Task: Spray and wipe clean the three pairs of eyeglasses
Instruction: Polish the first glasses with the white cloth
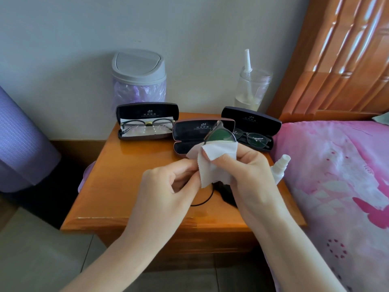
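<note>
Above wooden nightstand (117, 175), glasses (220, 133) held mid-air over empty middle case (189, 142). Risk: pinch too hard, frame bends or slips onto tabletop. Left hand (168, 186) fingers closed, pinching white cloth (212, 163) edge. Right hand (250, 171) curled tight, pressing cloth around lens.

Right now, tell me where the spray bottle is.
In the head view, the spray bottle stands at the right edge of the nightstand, beside the pink bedding and just behind the right hand, which partly hides it.
</note>
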Available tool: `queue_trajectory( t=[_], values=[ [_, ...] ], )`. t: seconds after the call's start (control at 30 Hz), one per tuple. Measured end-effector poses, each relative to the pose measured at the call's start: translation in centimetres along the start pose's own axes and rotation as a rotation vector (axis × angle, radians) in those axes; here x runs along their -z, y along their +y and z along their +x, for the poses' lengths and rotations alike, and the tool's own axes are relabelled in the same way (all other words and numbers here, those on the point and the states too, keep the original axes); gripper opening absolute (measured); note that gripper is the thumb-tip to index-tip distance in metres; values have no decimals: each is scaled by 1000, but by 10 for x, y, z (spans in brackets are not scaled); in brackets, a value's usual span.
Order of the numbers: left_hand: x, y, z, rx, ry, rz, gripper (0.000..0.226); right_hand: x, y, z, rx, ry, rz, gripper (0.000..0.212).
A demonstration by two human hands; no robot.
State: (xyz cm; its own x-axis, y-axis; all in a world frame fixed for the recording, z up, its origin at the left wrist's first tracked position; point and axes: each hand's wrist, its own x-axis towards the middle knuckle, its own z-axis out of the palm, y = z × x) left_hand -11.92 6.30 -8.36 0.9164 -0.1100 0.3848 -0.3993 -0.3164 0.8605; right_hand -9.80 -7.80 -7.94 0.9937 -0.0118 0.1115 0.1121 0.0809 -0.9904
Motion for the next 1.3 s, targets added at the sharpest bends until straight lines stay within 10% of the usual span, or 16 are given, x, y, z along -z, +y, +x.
queue_trajectory(
  t=[0.77,1.03,1.3],
  values=[
    [-4,3,-2,-26,25,-56,14,5,-6,0,-47,126,196,12],
    [-5,3,-1,-35,27,-37,18,-1,-6,2,-98,219,264,50],
    [-3,4,0,21,56,-148,20,2,-3,-1,-80,218,231,42]
  ],
)
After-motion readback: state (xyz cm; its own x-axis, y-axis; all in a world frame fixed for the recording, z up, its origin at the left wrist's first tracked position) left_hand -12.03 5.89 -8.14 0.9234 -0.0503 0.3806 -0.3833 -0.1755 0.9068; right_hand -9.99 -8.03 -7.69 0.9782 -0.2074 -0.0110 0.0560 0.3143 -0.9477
